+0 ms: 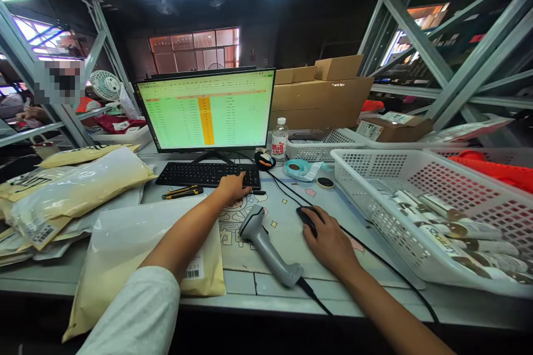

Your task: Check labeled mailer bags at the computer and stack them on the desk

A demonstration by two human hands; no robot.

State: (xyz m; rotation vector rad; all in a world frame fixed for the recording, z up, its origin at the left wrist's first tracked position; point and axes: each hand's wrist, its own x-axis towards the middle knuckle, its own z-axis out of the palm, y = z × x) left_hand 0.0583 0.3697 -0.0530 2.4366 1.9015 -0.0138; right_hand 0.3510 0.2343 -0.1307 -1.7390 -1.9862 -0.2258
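Note:
My left hand point(234, 185) reaches over the right part of the black keyboard point(195, 175), holding nothing, with a finger stretched out onto the keys. My right hand point(328, 236) rests over a black computer mouse point(307, 219), fingers curved around it. Between my forearms a grey barcode scanner point(268, 247) lies on the desk mat point(287, 216), its cable running toward the front edge. Behind the keyboard stands a monitor point(208, 111) showing a spreadsheet with an orange column. A yellow-black utility knife point(182, 192) lies in front of the keyboard.
Pale yellow mailer bags point(75, 194) pile up at left, and another mailer point(125, 238) lies under my left forearm. A white basket point(375, 205) of wrapped rolls stands at right. Behind are a water bottle point(280, 136), a blue tape roll point(297, 168) and cardboard boxes point(320, 100).

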